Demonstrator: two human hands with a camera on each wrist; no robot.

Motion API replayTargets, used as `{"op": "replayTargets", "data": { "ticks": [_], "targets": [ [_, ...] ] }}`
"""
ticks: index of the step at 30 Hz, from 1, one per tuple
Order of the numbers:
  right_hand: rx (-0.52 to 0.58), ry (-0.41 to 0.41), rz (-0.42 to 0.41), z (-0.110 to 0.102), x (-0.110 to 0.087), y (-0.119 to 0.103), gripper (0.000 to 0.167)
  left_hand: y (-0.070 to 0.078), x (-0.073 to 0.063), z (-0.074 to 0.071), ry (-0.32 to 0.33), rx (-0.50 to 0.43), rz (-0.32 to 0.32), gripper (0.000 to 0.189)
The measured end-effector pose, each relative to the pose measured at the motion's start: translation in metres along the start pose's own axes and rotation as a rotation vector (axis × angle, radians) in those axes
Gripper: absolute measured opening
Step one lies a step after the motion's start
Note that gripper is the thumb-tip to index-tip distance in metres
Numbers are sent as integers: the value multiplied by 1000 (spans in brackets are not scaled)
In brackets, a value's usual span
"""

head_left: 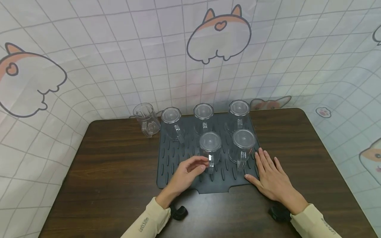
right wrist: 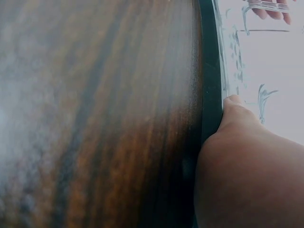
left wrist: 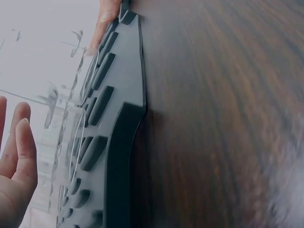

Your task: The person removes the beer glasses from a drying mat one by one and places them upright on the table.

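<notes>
The head view looks forward and down across the counter (head_left: pixel 113 172); both wrist views, low and close, share the mat (left wrist: pixel 127 71).

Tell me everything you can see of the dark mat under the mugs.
The dark grey mat looks like rubber or silicone. It is roughly rectangular, with rows of raised oblong ridges and a lip jutting from its near edge. It lies flat on the brown table, five upside-down clear mugs standing on it. The right hand rests at its right edge; the left hand is above it.
</notes>
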State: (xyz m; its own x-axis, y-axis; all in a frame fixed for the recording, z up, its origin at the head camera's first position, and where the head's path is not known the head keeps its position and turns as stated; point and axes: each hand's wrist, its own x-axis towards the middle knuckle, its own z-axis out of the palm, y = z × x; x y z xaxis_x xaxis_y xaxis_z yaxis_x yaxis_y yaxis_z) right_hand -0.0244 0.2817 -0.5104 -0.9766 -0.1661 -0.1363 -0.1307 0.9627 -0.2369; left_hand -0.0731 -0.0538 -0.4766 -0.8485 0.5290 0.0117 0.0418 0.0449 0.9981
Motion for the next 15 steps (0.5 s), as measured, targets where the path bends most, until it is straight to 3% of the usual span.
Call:
{"op": "replayTargets", "data": {
  "ticks": [15],
  "targets": [
    [-4,19,-6,1,0,-1,98,0,3,11,-13,-60,-20,31]
  ]
}}
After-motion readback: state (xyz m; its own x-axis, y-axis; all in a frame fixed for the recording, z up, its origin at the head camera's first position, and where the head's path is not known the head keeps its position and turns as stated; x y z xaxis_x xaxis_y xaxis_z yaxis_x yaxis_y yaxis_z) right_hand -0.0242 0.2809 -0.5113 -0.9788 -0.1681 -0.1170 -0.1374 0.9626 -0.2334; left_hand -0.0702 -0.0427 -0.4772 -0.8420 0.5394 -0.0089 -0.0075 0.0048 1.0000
